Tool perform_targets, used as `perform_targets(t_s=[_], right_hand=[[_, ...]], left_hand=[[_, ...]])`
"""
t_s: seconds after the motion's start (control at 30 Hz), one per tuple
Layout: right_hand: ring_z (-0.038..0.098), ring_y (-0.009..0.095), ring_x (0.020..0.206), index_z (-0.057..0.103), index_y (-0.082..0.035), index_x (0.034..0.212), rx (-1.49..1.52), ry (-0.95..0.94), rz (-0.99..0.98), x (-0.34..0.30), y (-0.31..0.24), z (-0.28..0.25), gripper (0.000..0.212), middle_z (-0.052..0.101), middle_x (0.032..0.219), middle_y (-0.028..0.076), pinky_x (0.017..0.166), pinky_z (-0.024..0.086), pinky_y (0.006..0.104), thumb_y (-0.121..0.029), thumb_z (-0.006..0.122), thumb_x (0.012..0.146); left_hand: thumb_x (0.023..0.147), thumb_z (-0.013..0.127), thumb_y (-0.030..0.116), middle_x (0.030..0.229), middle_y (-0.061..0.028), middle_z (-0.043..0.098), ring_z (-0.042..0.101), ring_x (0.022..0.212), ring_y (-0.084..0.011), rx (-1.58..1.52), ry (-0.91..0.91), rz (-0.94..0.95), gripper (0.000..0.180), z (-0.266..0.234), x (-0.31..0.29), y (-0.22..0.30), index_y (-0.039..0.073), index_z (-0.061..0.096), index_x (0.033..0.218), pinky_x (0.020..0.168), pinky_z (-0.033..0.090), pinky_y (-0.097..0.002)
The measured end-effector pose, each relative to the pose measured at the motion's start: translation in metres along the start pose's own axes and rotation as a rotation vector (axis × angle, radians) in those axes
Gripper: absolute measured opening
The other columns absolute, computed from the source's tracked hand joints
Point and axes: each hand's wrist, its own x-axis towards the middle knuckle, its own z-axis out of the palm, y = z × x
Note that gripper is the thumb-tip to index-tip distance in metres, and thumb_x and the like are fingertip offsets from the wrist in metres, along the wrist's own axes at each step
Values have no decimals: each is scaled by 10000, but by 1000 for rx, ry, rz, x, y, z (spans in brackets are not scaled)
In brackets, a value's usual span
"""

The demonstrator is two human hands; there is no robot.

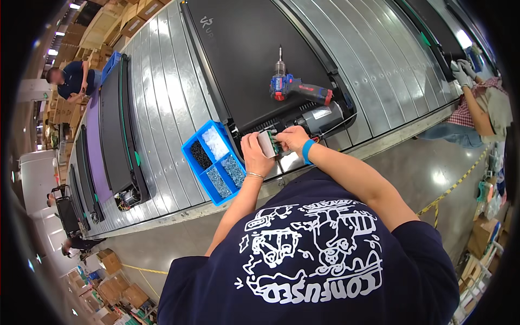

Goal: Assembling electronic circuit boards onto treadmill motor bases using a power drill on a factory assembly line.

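Observation:
A small green circuit board (272, 141) with a pale flat plate (266, 145) sits between my hands at the near end of a black treadmill deck (244, 65). My left hand (255, 155) is closed around the pale plate's left side. From the right, my right hand (293, 140) pinches at the board's green side; its fingertips partly hide what they grip. Just right of that hand is a cylindrical motor (324, 117) in the deck's end. A blue and red cordless drill (290, 89) lies on the deck beyond my hands, bit pointing away.
A blue divided bin (202, 173) holds black and silver screws and white pieces, left of my left hand. Metal rollers (162, 108) run under the decks. Another treadmill deck (120, 124) lies left. One person (73, 81) stands far left; a gloved co-worker (479, 103) works at right.

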Motion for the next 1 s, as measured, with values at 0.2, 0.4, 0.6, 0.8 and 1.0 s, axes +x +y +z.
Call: perform_targets(t_s=[0.2, 0.4, 0.6, 0.8, 1.0], right_hand=[[577, 117, 543, 695, -30, 915, -338, 223, -418, -11, -6, 7, 116, 645, 705, 44, 532, 493, 263, -118, 671, 844], [566, 80, 574, 689, -35, 999, -245, 71, -435, -29, -43, 16, 162, 636, 746, 23, 512, 471, 246, -136, 644, 881], [530, 59, 574, 688, -52, 1018, -153, -142, -252, -25, -43, 10, 206, 598, 707, -15, 480, 415, 218, -200, 670, 876], [505, 61, 534, 685, -43, 961, -139, -211, -112, -15, -48, 6, 204, 571, 654, -15, 472, 396, 214, -225, 678, 871], [493, 96, 469, 669, -14, 824, -214, -184, -48, -12, -42, 4, 216, 564, 634, 7, 443, 395, 243, -229, 671, 839]], left_hand=[[559, 742, -4, 1086, -200, 482, 474, 1044, -391, 81, 149, -37, 642, -15, 20, -5, -6, 466, 1138, 921, 424, -423], [546, 749, -14, 1077, -195, 484, 482, 1027, -391, 42, 118, 17, 655, -19, 24, -6, -6, 465, 1136, 908, 433, -421], [551, 745, -22, 1065, -187, 491, 493, 1015, -387, -22, 70, 43, 642, -23, 27, -6, 2, 467, 1130, 892, 447, -414], [557, 732, -27, 1065, -186, 494, 495, 1013, -385, -4, 31, 95, 631, -24, 28, -11, 3, 469, 1129, 890, 452, -407], [560, 718, -31, 1076, -188, 491, 490, 1027, -384, 17, -40, 102, 615, -22, 25, -8, 4, 473, 1123, 900, 445, -408]])
